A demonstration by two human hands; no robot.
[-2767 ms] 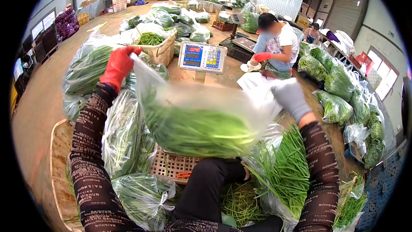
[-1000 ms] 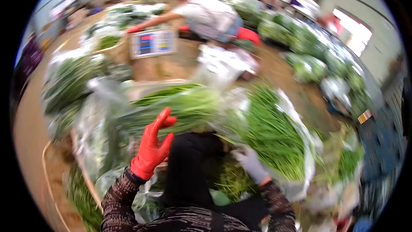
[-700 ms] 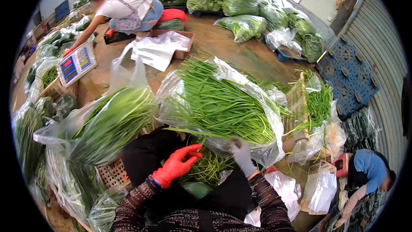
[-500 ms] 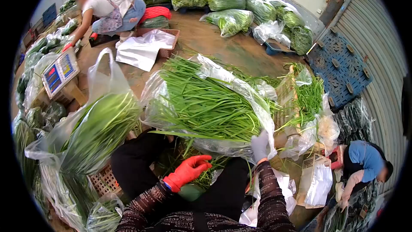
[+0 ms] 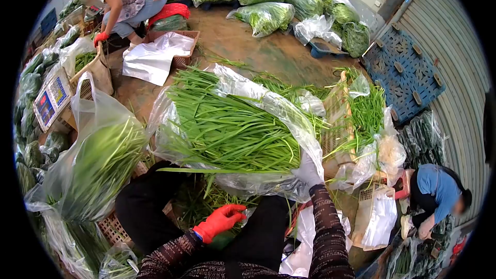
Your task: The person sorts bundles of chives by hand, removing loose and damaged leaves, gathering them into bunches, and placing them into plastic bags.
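1. At the far left, a digital scale (image 5: 53, 98) stands tilted, its keypad and display facing up.
2. Just right of it, a clear plastic bag (image 5: 98, 170) of long green chives leans near the wearer's knee, with a perforated crate (image 5: 114, 228) below.
3. Behind, a person (image 5: 135, 5) in a white top and red gloves crouches, one hand at the rim of a basket (image 5: 97, 75). Silvery-white plastic sheeting (image 5: 155, 58) hangs over a brown crate (image 5: 185, 61) nearby.
4. The left hand (image 5: 222, 222), gloved in red, is partly open with its fingers loosely curled; it holds nothing visible and hovers above the lap.
5. In the centre, a large heap of chives (image 5: 235, 126) lies in an opened clear bag (image 5: 281, 108), its leaves fanned toward the upper left.
6. The right hand (image 5: 309, 171), in a grey glove, touches the heap's lower right end inside the bag edge; its fingertips are hidden, so its grip cannot be told.
7. Further right are more chives (image 5: 367, 108) beside a pale crate (image 5: 336, 121), a blue pallet (image 5: 405, 75), and a bending person (image 5: 439, 188) in a blue top.
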